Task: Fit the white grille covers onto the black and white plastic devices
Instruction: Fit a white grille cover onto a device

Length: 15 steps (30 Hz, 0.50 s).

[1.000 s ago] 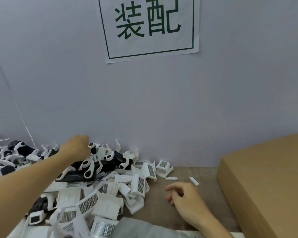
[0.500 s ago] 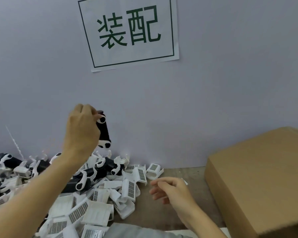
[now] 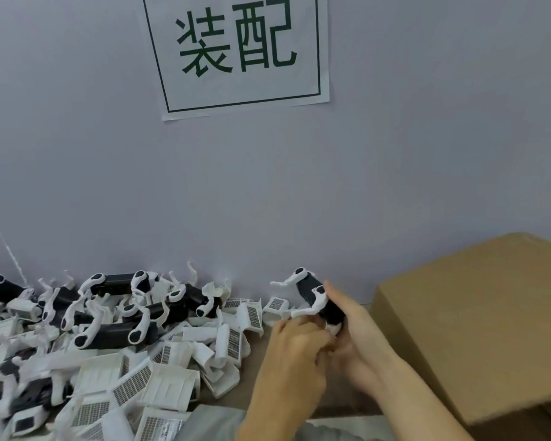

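Both hands meet just right of centre, above the bare strip of brown wooden tabletop (image 3: 261, 361) that runs between the parts heap and the box. The black cylindrical plastic device with white curved arms (image 3: 315, 297) is held tilted, its upper end toward the wall and its lower end down in the hands. The right hand (image 3: 357, 342) cradles it from the right, fingers lying along the black body and curled under its lower end. The left hand (image 3: 293, 354) closes in from the left, fingers bent toward the device's lower end; whether it actually pinches the device or a small part there cannot be told, as the contact is blurred. A large brown cardboard box (image 3: 477, 319) stands close on the right, its near left edge just beside the right wrist, so room to the right is tight; its top faces the camera as a closed flat panel and its contents are not visible. To the left, a loose heap of white rectangular plastic grille covers (image 3: 131, 383) spreads over the table's near left, some showing grey mesh faces, others their plain backs. Behind them, against the grey wall (image 3: 268, 192), lies a pile of further black and white devices (image 3: 115, 335), white arms sticking up. A white paper sign with green characters (image 3: 236, 52) hangs on the wall above. The open tabletop strip narrows toward the wall
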{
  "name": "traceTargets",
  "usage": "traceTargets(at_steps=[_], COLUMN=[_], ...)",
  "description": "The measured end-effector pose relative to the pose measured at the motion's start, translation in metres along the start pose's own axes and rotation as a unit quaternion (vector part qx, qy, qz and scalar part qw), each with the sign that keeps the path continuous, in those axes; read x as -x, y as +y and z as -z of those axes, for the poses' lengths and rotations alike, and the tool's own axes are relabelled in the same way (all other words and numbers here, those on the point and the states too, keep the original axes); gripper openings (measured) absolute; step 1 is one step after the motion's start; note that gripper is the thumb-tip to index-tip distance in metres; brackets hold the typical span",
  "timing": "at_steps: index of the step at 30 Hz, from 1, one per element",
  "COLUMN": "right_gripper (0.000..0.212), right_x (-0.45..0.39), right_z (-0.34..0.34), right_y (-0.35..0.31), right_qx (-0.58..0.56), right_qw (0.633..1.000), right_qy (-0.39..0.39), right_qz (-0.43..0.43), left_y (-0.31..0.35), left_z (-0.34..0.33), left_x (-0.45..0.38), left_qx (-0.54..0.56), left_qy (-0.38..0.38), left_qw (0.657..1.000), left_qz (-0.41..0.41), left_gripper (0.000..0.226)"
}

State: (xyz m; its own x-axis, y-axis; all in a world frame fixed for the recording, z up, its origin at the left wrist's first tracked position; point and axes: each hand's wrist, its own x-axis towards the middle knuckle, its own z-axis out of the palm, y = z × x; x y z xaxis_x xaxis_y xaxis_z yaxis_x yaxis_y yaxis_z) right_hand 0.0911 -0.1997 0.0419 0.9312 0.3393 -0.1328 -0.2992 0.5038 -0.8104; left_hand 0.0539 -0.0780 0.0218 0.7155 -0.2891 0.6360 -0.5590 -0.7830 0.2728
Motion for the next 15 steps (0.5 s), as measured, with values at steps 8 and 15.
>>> traceTargets(at_steps=[8, 15], right_gripper=[0.021, 0.038], right_x=[-0.01, -0.001], right_z=[-0.004, -0.024], right_y=[0.021, 0.054], right_qx=[0.169, 0.55], right_qw=[0.952, 0.789], right_qy=[0.206, -0.024], right_qz=[0.15, 0.272], left_y=[-0.015, -0.037], left_z=[0.013, 0.013], left_x=[-0.004, -0.004], left_qx=[0.293, 0.498], left_qy=[0.211, 0.181], left_qw=[0.871, 0.723], left_qz=[0.333, 0.443], left_gripper=[0.031, 0.023])
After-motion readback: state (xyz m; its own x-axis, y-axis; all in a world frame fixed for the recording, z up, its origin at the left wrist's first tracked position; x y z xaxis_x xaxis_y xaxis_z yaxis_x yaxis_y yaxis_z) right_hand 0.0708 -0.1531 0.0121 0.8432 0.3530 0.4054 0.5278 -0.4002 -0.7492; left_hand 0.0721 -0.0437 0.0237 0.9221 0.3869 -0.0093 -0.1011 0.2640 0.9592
